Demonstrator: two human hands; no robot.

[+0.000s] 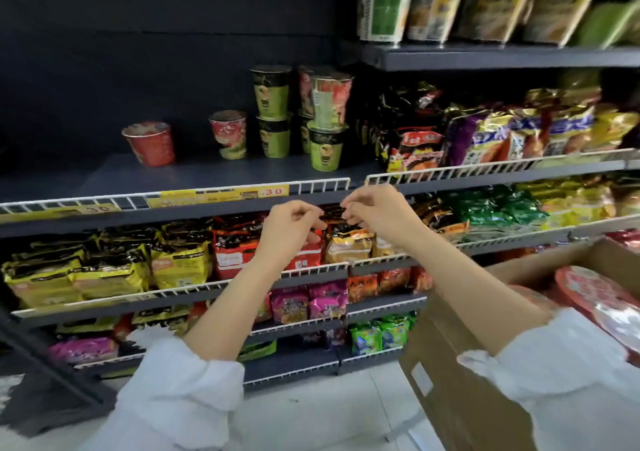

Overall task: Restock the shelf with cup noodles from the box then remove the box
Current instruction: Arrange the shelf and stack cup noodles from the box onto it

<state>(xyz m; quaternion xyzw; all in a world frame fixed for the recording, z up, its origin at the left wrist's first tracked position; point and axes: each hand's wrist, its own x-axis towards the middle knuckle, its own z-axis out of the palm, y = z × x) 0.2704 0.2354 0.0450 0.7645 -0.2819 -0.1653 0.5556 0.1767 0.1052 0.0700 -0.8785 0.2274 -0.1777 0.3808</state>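
The cup noodles still to be shelved lie in the cardboard box at the lower right of the frame, red lids facing up, just beside the right forearm. Both hands hover at mid-frame, in front of the wire rail of the half-filled shelf. The left hand and right hand are close together, fingers loosely curled and grasping nothing I can make out. The box sits to the right and below, so the right hand is nearer for the next pick. Above, a few cups stand on the shelf toward centre; its left stretch holds one red cup.
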